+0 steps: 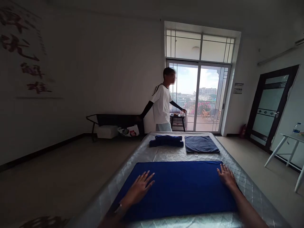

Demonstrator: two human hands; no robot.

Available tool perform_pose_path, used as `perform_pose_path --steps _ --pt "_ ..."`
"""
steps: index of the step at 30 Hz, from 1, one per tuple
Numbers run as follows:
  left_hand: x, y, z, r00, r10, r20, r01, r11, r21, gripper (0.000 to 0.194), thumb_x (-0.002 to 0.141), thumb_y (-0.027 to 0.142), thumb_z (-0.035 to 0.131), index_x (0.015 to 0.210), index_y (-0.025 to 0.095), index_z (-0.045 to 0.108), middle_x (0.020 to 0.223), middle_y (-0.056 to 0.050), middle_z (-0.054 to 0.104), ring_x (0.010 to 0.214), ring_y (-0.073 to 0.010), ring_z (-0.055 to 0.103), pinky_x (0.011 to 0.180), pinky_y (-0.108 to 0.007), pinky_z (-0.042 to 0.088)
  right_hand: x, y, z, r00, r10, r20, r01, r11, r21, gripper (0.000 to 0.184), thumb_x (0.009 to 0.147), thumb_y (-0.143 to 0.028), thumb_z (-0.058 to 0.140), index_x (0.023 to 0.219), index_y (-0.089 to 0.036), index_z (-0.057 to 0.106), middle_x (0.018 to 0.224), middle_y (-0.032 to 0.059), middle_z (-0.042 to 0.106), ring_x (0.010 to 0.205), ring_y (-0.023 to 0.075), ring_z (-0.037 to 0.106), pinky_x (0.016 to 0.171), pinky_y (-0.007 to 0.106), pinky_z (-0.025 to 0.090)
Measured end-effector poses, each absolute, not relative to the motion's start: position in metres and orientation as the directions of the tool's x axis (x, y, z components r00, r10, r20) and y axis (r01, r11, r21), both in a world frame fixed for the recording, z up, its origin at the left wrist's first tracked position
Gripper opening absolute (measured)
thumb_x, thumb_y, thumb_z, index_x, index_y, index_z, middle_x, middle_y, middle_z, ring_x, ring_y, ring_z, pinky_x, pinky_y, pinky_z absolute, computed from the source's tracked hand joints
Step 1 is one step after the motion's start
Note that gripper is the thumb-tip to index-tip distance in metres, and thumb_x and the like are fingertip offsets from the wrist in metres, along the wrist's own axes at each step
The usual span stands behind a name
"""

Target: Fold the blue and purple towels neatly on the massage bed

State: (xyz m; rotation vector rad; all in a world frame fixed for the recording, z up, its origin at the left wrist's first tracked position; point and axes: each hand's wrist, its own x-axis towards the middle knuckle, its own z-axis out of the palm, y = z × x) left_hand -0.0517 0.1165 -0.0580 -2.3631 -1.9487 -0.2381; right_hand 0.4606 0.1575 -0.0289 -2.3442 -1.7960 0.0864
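A smooth blue cloth (182,190) lies spread flat on the near half of a light quilted mattress (168,155). Flat on the cloth's left part rests my left hand (140,186), fingers spread. My right hand (226,175) lies at the cloth's far right corner, its fingers also stretched out. Neither hand grips anything. Beyond the cloth, folded dark blue cloths (166,141) are stacked on the mattress's far left side. Beside them, to the right, a grey-blue towel (201,144) lies flat.
Past the mattress's far end stands a person (162,104) in a white shirt, near a small dark stool (178,118). A black bench (118,122) runs along the back wall. At right stands a white table (293,136) with a bottle (296,128).
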Motion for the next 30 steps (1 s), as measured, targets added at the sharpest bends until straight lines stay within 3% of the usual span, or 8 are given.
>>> perform_pose_path --steps 6,10,16,19,24,30 --pt "-0.059 0.064 -0.063 0.109 0.990 0.086 0.991 -0.115 0.069 0.064 0.097 0.061 0.028 0.155 0.032 0.028 0.164 -0.005 0.027 0.151 -0.0292 0.022 0.121 -0.053 0.019 0.445 0.147 -0.002 0.308 0.948 0.082 0.951 -0.304 -0.059 0.061 0.098 -0.033 0.023 0.155 -0.013 0.034 0.161 0.0125 0.032 0.151 0.0271 0.022 0.122 0.051 0.012" --pt "-0.055 0.060 -0.056 0.114 0.991 0.063 0.991 -0.118 0.067 0.064 0.097 0.060 0.028 0.154 0.031 0.029 0.163 -0.004 0.028 0.152 -0.0280 0.021 0.121 -0.051 0.018 0.402 0.133 0.009 0.146 0.977 0.154 0.989 -0.146 -0.007 0.059 0.097 -0.023 0.027 0.153 -0.006 0.035 0.159 0.0169 0.033 0.152 0.0267 0.019 0.123 0.049 0.007" --pt "-0.057 0.061 -0.060 0.137 0.987 0.088 0.989 -0.142 0.051 0.061 0.098 0.056 0.030 0.154 0.032 0.031 0.163 -0.005 0.030 0.151 -0.0278 0.024 0.120 -0.052 0.019 0.289 0.088 -0.006 -0.264 0.964 0.018 0.942 0.262 -0.207 0.068 0.101 -0.053 0.018 0.158 -0.016 0.024 0.164 0.0080 0.023 0.153 0.0205 0.014 0.123 0.042 0.010" --pt "-0.062 0.061 -0.063 0.204 0.976 0.081 0.979 -0.205 -0.002 0.056 0.098 0.050 0.034 0.151 0.034 0.037 0.163 -0.003 0.029 0.151 -0.0281 0.024 0.120 -0.052 0.019 0.261 0.076 -0.014 -0.348 0.936 -0.059 0.903 0.317 -0.290 0.076 0.099 -0.062 0.017 0.159 -0.016 0.018 0.165 0.0081 0.016 0.153 0.0210 0.010 0.124 0.043 0.006" --pt "-0.068 0.063 -0.069 0.213 0.971 0.111 0.976 -0.216 0.008 0.058 0.096 0.053 0.036 0.151 0.035 0.038 0.162 -0.003 0.033 0.150 -0.0277 0.026 0.119 -0.052 0.022 0.305 0.072 -0.019 -0.239 0.965 -0.105 0.943 0.206 -0.260 0.077 0.098 -0.064 0.017 0.160 -0.018 0.016 0.166 0.0069 0.015 0.154 0.0206 0.009 0.124 0.043 0.003" --pt "-0.065 0.063 -0.070 0.182 0.979 0.093 0.983 -0.183 0.008 0.059 0.096 0.051 0.037 0.153 0.032 0.035 0.163 -0.004 0.029 0.151 -0.0274 0.024 0.120 -0.052 0.019 0.437 0.055 -0.016 0.156 0.985 -0.077 0.981 -0.164 -0.108 0.073 0.100 -0.058 0.020 0.159 -0.016 0.017 0.166 0.0072 0.019 0.153 0.0210 0.012 0.124 0.043 0.010"
